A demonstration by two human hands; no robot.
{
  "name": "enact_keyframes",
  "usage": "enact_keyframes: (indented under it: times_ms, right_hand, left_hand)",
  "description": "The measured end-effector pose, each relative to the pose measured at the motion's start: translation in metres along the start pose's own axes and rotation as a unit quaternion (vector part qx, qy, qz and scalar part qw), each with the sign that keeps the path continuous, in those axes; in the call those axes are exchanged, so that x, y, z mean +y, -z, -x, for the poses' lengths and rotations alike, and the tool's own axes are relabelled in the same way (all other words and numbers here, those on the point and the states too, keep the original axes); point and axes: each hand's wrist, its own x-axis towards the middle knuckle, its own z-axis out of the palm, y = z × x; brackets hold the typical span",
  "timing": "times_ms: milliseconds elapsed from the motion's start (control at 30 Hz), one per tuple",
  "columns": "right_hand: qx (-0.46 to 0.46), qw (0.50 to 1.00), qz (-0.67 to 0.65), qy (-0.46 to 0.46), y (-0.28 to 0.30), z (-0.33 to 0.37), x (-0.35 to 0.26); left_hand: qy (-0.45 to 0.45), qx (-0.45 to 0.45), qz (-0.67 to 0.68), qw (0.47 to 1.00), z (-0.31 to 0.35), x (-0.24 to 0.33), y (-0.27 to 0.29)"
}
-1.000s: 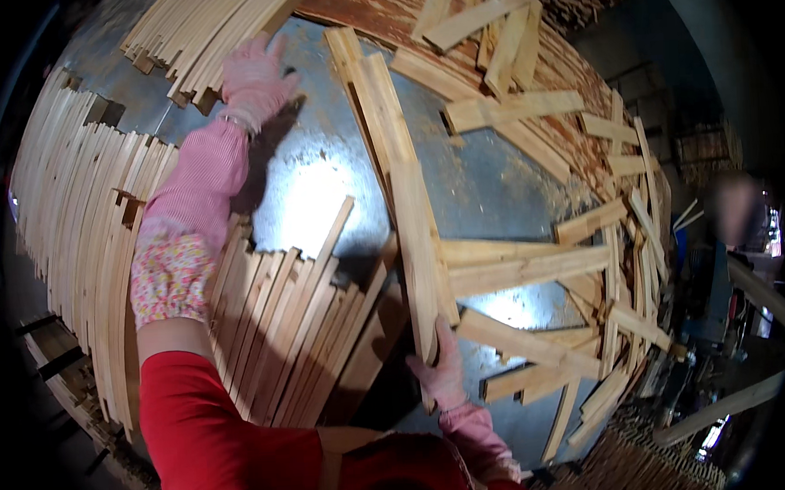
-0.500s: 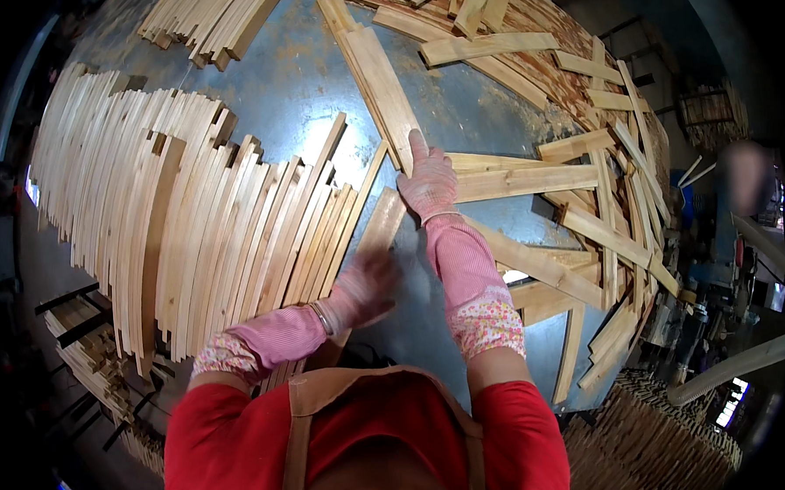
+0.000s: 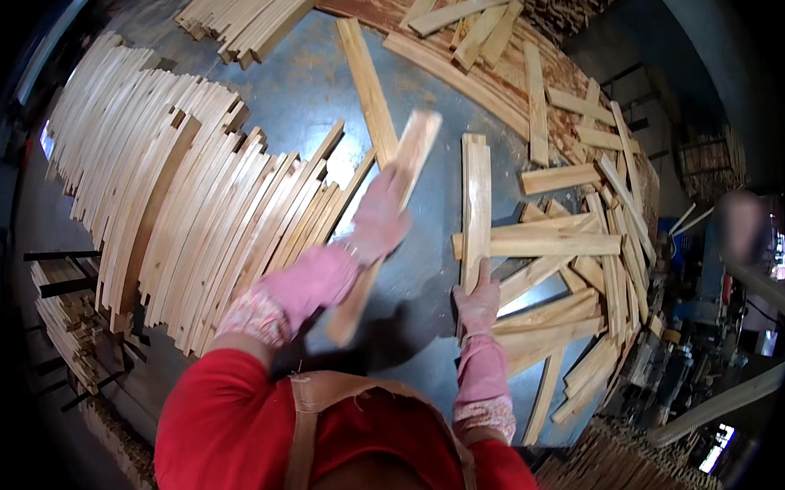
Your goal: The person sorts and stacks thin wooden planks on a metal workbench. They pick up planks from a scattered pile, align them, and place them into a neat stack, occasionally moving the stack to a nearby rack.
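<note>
My left hand (image 3: pixel 378 221), in a pale glove, is closed around the middle of a wooden slat (image 3: pixel 416 146). This slat is tilted and slightly blurred; its near end hangs below my wrist. My right hand (image 3: pixel 478 304), gloved too, grips the near end of another wooden slat (image 3: pixel 475 189), one finger stretched along it. That slat lies across a slat (image 3: pixel 546 242) on the table. Beside my left hand stands a long row of slats on edge (image 3: pixel 225 217), packed side by side. A single slat (image 3: pixel 364 84) lies beyond my left hand.
The blue-grey metal tabletop (image 3: pixel 307 87) carries a loose, crossed heap of slats (image 3: pixel 617 261) at the right. More slats (image 3: pixel 479 31) lie on a brown board at the far side. Another bundle (image 3: pixel 256 19) sits far left. Machinery (image 3: pixel 678 355) and a person stand beyond the right edge.
My left hand has moved up and right, now with a slat in it. The right hand has come nearer and rightward, shifting its slat onto the right-hand heap. The view has turned slightly.
</note>
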Motion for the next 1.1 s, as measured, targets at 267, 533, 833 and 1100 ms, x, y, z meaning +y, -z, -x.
enact_keyframes:
  times_ms: [267,533,833,1100]
  right_hand:
    - [0.007,0.995,-0.103,-0.008,-0.015,-0.002,0.025]
    - [-0.067,0.917,-0.394,0.004,-0.004,-0.008,0.037]
    - [-0.2,0.603,-0.763,-0.118,-0.003,0.028,-0.055]
    - [-0.245,0.736,-0.618,-0.129,-0.101,0.2,-0.141]
  left_hand:
    - [0.363,0.063,-0.318,0.874,-0.249,-0.046,-0.054]
    - [0.281,0.098,-0.015,0.955,-0.251,-0.023,-0.079]
    - [0.308,-0.18,0.387,0.85,0.019,-0.001,-0.034]
    - [0.351,-0.193,0.128,0.907,0.231,0.02,0.087]
